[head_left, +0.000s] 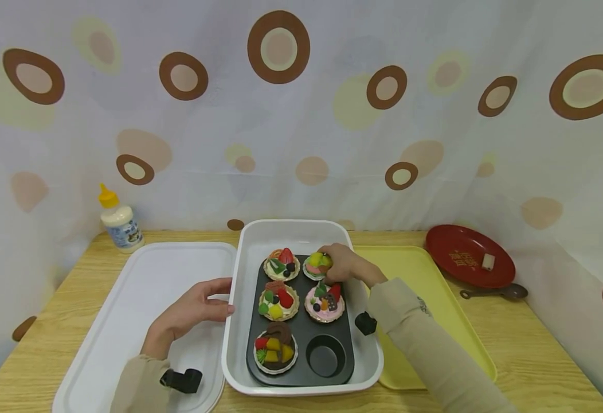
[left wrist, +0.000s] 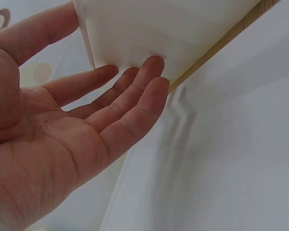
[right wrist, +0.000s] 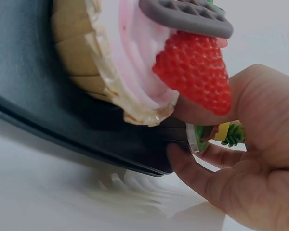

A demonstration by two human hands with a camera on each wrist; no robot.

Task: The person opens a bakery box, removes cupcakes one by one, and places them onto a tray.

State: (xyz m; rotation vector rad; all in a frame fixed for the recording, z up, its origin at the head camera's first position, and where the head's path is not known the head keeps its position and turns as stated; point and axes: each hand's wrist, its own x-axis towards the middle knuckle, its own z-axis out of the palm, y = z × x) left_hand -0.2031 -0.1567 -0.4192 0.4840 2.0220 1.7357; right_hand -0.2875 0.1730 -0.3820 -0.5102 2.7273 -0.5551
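A white plastic bin (head_left: 232,344) holds a dark muffin tin (head_left: 301,344) with several toy fruit tarts in its cups. My right hand (head_left: 347,265) reaches in and grips the back-right tart (head_left: 316,262), topped with yellow and green pieces. Just in front of that hand sits a pink-cream tart (right wrist: 135,62) with a strawberry. A chocolate tart (head_left: 275,349) fills the front-left cup, with a mixed-fruit tart (head_left: 278,301) and a strawberry-and-orange tart (head_left: 282,265) behind it. At the bin's left wall, my left hand (left wrist: 67,115) has its fingers loosely extended, tips right at the wall.
On the left lies a white tray (head_left: 177,258), with a yellow-capped bottle (head_left: 121,225) behind it. Right of the bin are a yellow tray (head_left: 410,264), a red plate (head_left: 451,275) bearing a small pale block (head_left: 488,262), and a dark spoon (head_left: 510,291). A patterned curtain closes the back.
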